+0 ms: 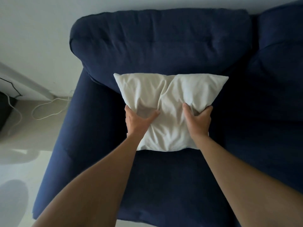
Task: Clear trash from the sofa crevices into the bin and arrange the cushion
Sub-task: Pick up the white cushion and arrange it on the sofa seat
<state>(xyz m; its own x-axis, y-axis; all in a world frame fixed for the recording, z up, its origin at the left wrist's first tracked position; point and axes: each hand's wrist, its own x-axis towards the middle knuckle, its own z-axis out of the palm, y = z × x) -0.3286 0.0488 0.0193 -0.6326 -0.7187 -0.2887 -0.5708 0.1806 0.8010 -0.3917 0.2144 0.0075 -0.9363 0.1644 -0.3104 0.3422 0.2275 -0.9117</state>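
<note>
Both hands are on the cushion (170, 102) now: my left hand (136, 121) grips its left side and my right hand (199, 122) its right side. On each, the thumb is pressed into the front and the fingers (208, 111) curl round the edge, so the white cover bunches into creases between them. The cushion sits on the seat of the navy sofa (160, 45), at the left-hand seat beside the arm. Its lower edge is down on the seat and its top edge tips back towards the backrest; whether it touches there I cannot tell. By my reckoning this is the arranging step, late in the job. I see no wrappers or scraps on the seat, and none along the seam by the arm. The fabric is dark, though, and the crevice behind the cushion is hidden, so I can't vouch for every gap. What looks left is to settle the cushion square against the back, let go, and perhaps smooth those creases. As for containers, the bin is nowhere in view, so I can't say what is in it. Off to the left, a white cable (49, 108) loops across the floor (24, 141).
</note>
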